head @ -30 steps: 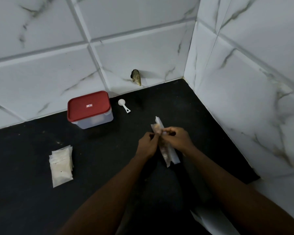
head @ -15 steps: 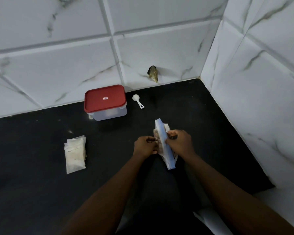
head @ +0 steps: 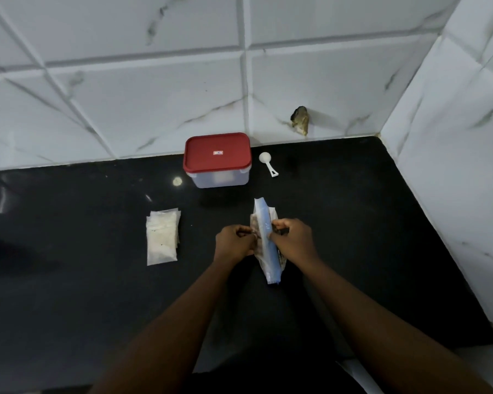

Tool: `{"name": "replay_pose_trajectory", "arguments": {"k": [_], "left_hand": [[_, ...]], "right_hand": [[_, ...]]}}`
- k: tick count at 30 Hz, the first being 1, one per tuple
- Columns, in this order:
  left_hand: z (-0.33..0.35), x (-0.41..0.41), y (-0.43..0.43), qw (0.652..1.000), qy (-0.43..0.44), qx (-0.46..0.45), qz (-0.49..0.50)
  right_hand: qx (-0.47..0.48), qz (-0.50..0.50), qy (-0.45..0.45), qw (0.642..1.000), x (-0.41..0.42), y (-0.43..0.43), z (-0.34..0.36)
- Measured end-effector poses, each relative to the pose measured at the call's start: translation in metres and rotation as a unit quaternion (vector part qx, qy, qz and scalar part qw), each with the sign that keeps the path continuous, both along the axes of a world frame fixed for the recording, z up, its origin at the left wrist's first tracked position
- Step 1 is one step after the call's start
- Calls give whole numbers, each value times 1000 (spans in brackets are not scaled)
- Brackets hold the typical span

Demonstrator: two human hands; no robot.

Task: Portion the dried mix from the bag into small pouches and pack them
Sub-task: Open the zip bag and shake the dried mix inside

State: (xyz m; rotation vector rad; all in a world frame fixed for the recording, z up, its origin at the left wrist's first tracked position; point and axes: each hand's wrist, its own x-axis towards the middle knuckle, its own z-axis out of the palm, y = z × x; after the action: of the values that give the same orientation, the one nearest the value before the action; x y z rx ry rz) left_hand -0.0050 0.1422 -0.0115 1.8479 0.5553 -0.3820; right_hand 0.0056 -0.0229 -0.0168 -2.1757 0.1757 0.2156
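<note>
A clear zip bag (head: 264, 223) with a blue seal strip and brownish dried mix inside stands on the black counter (head: 83, 294) in the middle. My left hand (head: 235, 242) pinches its left lip and my right hand (head: 292, 239) pinches the right lip at the top. A stack of small clear pouches (head: 162, 236) lies flat to the left of the bag. A white plastic scoop (head: 267, 163) lies behind the bag. Beside it, a clear container with a red lid (head: 217, 158) stands closed.
White marble-look tiled walls (head: 154, 103) close the back and right sides of the counter. A small dark lump (head: 300, 120) sticks out of the back wall above the counter. A white edge (head: 359, 373) shows at the bottom right.
The view has shifted, so everything sits further right and lower in frame. The bag has turned so the blue seal strip faces up, and both hands keep their pinch on its lips.
</note>
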Motion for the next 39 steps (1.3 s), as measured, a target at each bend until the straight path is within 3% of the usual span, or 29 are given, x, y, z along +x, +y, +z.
{"name": "replay_pose_trajectory", "arguments": {"k": [10,15,19,22,27,29,32,36,39], "left_hand": [[0,-11,38,999,-31,14,7],[-2,-13,40,995,-91,40,0],[5,-10,43,993,-98,-39,48],[6,-7,49,994,-89,-55,26],[4,-4,60,985,-11,-164,60],[6,-4,61,977,-3,-200,70],[10,-3,62,979,-5,-193,60],[16,1,61,988,-44,-148,29],[24,2,59,983,-38,-177,41]], "right_hand": [[-11,21,-2,1000,-2,43,4],[-20,12,-9,1000,-8,52,9],[92,18,22,995,-11,62,23],[183,-5,68,981,-14,70,27],[164,-88,85,979,-18,75,31],[149,-77,90,982,-18,76,32],[134,-35,83,987,-18,79,37],[188,-52,70,978,-18,83,44],[200,-48,72,976,-17,81,50]]}}
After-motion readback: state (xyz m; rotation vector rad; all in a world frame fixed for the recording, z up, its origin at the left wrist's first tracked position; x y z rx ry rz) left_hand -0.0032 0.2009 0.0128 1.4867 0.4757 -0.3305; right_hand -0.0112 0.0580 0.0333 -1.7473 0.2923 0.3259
